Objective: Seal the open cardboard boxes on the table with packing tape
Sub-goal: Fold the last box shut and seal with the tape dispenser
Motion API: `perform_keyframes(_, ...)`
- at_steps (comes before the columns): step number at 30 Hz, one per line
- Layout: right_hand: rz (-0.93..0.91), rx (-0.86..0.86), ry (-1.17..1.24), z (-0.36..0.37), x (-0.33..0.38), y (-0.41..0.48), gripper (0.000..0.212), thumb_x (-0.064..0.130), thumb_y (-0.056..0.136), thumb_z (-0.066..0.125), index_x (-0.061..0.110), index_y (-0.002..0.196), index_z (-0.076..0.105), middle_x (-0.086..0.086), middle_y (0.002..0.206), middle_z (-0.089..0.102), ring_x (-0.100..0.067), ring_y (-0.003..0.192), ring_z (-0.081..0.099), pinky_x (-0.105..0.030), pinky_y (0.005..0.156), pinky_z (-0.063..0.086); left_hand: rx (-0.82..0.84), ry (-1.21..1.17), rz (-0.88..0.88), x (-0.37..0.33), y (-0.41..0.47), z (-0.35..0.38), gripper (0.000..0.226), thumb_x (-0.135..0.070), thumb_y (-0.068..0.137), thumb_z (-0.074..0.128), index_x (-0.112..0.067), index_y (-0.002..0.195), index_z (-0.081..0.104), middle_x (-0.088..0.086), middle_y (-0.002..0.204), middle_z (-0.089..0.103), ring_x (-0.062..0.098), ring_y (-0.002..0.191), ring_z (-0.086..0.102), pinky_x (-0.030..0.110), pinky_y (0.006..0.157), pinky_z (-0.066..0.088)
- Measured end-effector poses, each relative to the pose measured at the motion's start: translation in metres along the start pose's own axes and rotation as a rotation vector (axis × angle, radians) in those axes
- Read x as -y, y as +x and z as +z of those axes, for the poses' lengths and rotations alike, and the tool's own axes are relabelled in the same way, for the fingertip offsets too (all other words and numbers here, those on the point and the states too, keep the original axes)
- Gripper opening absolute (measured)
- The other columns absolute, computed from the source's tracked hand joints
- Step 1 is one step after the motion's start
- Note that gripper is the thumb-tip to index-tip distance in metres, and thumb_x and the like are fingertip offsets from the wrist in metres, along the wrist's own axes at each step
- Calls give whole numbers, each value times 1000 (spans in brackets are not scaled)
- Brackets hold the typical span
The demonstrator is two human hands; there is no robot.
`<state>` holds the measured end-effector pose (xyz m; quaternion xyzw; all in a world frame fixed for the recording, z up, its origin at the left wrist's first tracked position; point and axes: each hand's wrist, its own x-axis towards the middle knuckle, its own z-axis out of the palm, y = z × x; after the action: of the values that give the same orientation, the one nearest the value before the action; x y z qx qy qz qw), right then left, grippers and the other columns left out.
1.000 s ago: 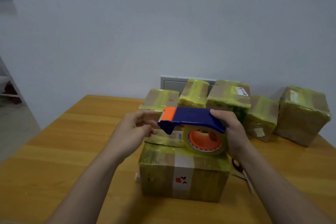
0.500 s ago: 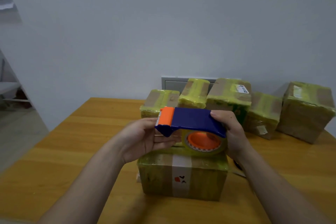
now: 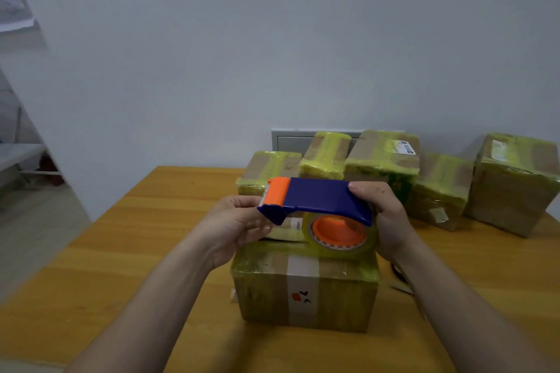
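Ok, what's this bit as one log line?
right hand holds tape dispenser | left hand at its orange end | near box underneath

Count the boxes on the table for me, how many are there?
7. Front box nearest; five back boxes in a row; one half-hidden box behind the tape dispenser. Others may be hidden.
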<state>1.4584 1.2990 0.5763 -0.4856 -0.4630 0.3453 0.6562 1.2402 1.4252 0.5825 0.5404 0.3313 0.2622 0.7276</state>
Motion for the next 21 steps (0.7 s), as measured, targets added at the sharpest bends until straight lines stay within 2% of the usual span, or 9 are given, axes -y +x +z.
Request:
perform_keyframes(2, 6, 39, -66, -1, 6, 3, 34, 36, 86, 54, 20, 70, 79, 0, 69, 71, -11, 69, 67, -18, 64, 51, -97, 117, 62, 0, -1, -5, 11, -2, 89, 72, -7, 90, 82, 11, 86, 77, 10, 66, 67, 20, 60, 58)
perform_keyframes(6, 42, 129, -212, -2, 19, 8, 41, 40, 90, 55, 5, 87, 77, -9, 81, 74, -18, 76, 68, -21, 70, 52, -152, 222, 60, 5, -2, -12, 12, -4, 93, 72, -10, 90, 83, 12, 95, 79, 15, 78, 71, 21, 60, 57)
perform_keyframes(9, 29, 119, -275, 3, 26, 8, 34, 32, 97, 58, 10, 79, 76, -2, 73, 73, -11, 71, 68, -16, 66, 51, -142, 279, 42, 4, -2, -11, 15, 0, 93, 70, -8, 87, 80, 10, 90, 79, 14, 77, 72, 22, 60, 57)
perform_keyframes(12, 57, 59, -303, -1, 30, 6, 41, 20, 101, 54, 19, 66, 75, 6, 65, 71, -3, 64, 66, -13, 63, 50, -144, 292, -8, 1, 0, -16, 9, 1, 93, 70, -2, 91, 77, 6, 73, 73, 8, 60, 65, 19, 56, 55)
perform_keyframes(15, 92, -2, -328, -13, 38, 0, 42, 23, 100, 55, 20, 62, 74, 8, 64, 70, -1, 62, 65, -23, 68, 49, -147, 287, -56, 1, 2, -25, 6, 2, 92, 71, 2, 95, 76, 3, 64, 66, 6, 54, 61, 18, 55, 55)
perform_keyframes(18, 64, 67, -396, -14, 44, -1, 32, 34, 95, 62, 16, 72, 77, -1, 72, 74, -11, 68, 68, -24, 68, 49, -167, 415, -21, 0, 3, -28, 3, -2, 89, 76, -1, 91, 79, 6, 70, 71, 8, 60, 66, 21, 61, 57)
perform_keyframes(20, 35, 135, -489, -9, 44, 3, 42, 44, 87, 60, 6, 82, 77, -16, 78, 72, -24, 70, 67, -23, 67, 50, -191, 528, 20, -3, 2, -27, 3, -6, 89, 79, -5, 87, 81, 9, 74, 75, 11, 63, 68, 23, 63, 57)
perform_keyframes(21, 29, 161, -527, -6, 44, 5, 47, 46, 86, 57, 3, 84, 75, -18, 77, 70, -26, 67, 65, -24, 66, 50, -201, 584, 40, -3, 1, -27, 4, -7, 89, 79, -6, 85, 81, 10, 74, 76, 13, 64, 68, 24, 62, 56)
